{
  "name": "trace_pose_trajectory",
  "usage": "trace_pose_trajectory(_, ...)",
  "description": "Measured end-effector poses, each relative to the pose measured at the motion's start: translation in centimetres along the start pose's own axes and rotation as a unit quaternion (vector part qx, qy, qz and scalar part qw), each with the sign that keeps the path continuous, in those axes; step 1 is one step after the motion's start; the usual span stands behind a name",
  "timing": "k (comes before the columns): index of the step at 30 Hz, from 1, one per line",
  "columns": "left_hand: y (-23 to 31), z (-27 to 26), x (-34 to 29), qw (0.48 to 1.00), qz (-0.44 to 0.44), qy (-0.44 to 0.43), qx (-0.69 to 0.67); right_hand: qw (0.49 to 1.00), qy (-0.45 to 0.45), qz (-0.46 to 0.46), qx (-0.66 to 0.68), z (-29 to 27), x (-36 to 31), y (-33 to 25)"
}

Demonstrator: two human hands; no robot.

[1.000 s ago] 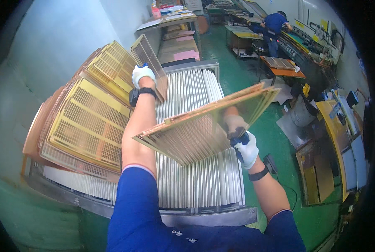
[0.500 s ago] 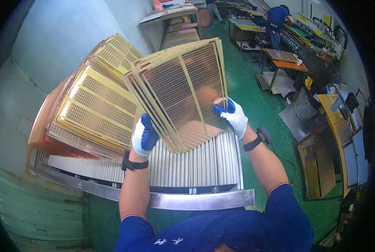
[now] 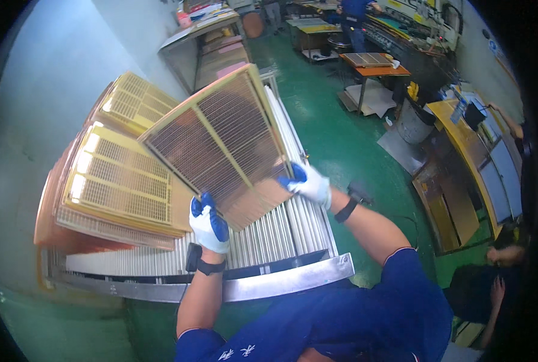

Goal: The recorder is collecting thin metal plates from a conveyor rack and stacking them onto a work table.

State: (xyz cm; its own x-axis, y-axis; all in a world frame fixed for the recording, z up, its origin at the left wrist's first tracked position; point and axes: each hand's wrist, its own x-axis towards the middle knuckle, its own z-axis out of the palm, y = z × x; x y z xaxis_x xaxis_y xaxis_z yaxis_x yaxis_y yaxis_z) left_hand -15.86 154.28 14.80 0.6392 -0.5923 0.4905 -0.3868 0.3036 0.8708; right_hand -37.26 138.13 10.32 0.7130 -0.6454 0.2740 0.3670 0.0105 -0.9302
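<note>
Green workshop floor (image 3: 341,139) spreads out behind you, with workbenches and another person standing far off at twelve o'clock. Directly below your head runs a surface (image 3: 281,241) of pale parallel slats edged by a bright metal rail (image 3: 269,283).

You hold a flat rectangular mesh panel (image 3: 221,142) up in front of you, tilted, its yellow frame divided by a central bar into two panes of fine brownish mesh. It sits at the centre of the view, above the slats and clear of them.

Your left hand (image 3: 207,222), in a white glove with blue fingertips, has its fingers closed on the panel's lower corner at seven o'clock. Your right hand (image 3: 308,184), gloved the same way, has its fingers closed on the lower right edge at four o'clock.

To your left, at nine to ten o'clock, a stack of similar yellow grille panels (image 3: 118,181) leans on the slats, resting over orange-brown boards.

The panel looks light and fairly stiff at the frame, since two fingertip grips carry it. The mesh itself is probably thin and easily dented, so hold the frame rails or the central bar, never the mesh. Its broad face may flex or catch air if swung quickly.
</note>
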Motion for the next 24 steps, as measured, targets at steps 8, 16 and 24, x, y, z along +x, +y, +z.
trace_pose_trajectory(8,-0.3,-0.2,-0.7,0.999,0.018,0.009,0.05,0.99,0.112,0.032,-0.079,3.2,-1.0,0.1)
trace_pose_trajectory(16,0.0,-2.9,-1.7,1.0,0.001,0.005,-0.023,0.972,0.088,0.079,-0.203,5.2,-2.3,-2.6)
trace_pose_trajectory(24,-0.7,-2.9,-3.0,0.998,-0.001,-0.038,-0.041,0.969,0.12,0.012,-0.217,6.4,-2.6,0.1)
